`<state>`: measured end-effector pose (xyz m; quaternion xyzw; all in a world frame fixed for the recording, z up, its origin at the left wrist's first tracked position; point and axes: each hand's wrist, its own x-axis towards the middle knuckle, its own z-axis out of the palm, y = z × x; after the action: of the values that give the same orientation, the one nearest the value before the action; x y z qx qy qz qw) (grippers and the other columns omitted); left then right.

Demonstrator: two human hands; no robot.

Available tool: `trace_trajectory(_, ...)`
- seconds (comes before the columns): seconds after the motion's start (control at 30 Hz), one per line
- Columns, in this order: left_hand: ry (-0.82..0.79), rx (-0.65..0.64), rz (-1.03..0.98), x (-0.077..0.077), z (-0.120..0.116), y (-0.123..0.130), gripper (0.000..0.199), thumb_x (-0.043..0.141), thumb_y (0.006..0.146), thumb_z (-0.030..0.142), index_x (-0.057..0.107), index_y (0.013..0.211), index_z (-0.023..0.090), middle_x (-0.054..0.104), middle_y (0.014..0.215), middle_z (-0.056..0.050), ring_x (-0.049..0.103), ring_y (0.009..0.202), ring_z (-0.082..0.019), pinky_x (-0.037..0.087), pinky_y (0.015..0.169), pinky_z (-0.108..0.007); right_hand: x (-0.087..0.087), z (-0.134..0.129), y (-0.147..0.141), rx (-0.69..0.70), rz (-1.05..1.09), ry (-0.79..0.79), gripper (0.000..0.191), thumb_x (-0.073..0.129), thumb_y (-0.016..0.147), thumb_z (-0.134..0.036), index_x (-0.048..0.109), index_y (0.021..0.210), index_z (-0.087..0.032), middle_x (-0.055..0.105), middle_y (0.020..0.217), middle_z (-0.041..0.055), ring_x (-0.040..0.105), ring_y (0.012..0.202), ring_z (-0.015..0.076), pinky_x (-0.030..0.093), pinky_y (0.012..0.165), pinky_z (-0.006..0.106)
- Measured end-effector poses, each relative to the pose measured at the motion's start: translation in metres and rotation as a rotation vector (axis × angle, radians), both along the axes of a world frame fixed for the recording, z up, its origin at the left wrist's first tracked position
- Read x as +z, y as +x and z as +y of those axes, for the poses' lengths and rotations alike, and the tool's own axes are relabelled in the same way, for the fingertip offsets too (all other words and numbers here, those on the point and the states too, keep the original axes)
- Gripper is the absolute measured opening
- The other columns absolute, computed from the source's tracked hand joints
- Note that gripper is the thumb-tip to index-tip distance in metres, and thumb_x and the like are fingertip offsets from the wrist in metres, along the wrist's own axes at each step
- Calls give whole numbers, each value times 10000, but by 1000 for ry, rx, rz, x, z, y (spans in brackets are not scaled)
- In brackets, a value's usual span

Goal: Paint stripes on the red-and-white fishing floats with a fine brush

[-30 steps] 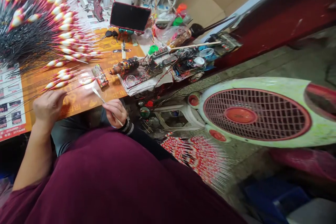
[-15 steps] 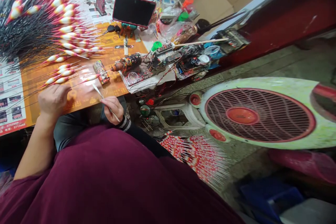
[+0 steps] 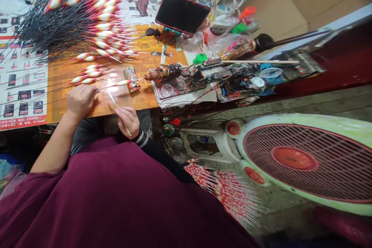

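Note:
My left hand (image 3: 81, 100) is closed, fingertips pinching the dark thin stem of a fishing float (image 3: 120, 83). The float lies level, with a white body that turns yellow and red at its ends. Its other tip runs over a paint-spotted block (image 3: 132, 78) towards the brown nose of a paint-smeared motor tool (image 3: 164, 71). Just below the float, my right hand (image 3: 128, 120) grips a slim pale paintbrush (image 3: 112, 100), its tip pointing up and left, close to the float. Whether the tip touches the float I cannot tell. Several similar floats (image 3: 90, 71) lie behind my left hand.
A large bunch of floats (image 3: 101, 17) fills the table's back left. Behind the motor tool stands a phone (image 3: 182, 13), with keys (image 3: 152, 32) beside it. Cluttered wires and bottle caps lie right. Below are a green-rimmed fan (image 3: 293, 159) and more floats (image 3: 229, 190).
The camera view has turned, so the table and its things sit farther right in the picture. Both hands keep their holds, and the float stays in line with the motor tool.

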<state>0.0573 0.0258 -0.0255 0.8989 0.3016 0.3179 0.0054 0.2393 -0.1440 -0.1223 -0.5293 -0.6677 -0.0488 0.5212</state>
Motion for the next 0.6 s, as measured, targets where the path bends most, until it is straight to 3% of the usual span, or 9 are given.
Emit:
trace_trajectory(0.13, -68, -14, -25, 1, -1, 0, 394, 511, 1095, 458, 744, 891, 215, 744, 812, -81, 711, 773, -254, 488, 717, -380, -1, 1, 1, 0, 0, 84, 379, 544, 1051, -233, 710, 1391, -222, 828, 1187, 129, 767, 1098, 247, 674, 947, 465)
trace_trajectory(0.33, -77, -11, -24, -1, 1, -1, 344, 540, 1087, 443, 741, 920, 219, 753, 847, -92, 697, 781, -250, 483, 726, -384, 1, -3, 8, 25, -27, 27, 353, 554, 1054, -247, 730, 1360, -240, 825, 1188, 116, 758, 1091, 243, 673, 962, 468)
trace_trajectory(0.6, 20, -35, -4, -1, 9, -5, 246, 597, 1072, 393, 745, 954, 236, 774, 884, -85, 717, 808, -254, 505, 739, -380, 6, -5, 45, -203, 22, 150, 352, 536, 1065, -254, 711, 1370, -246, 820, 1133, 103, 752, 1051, 237, 653, 959, 462)
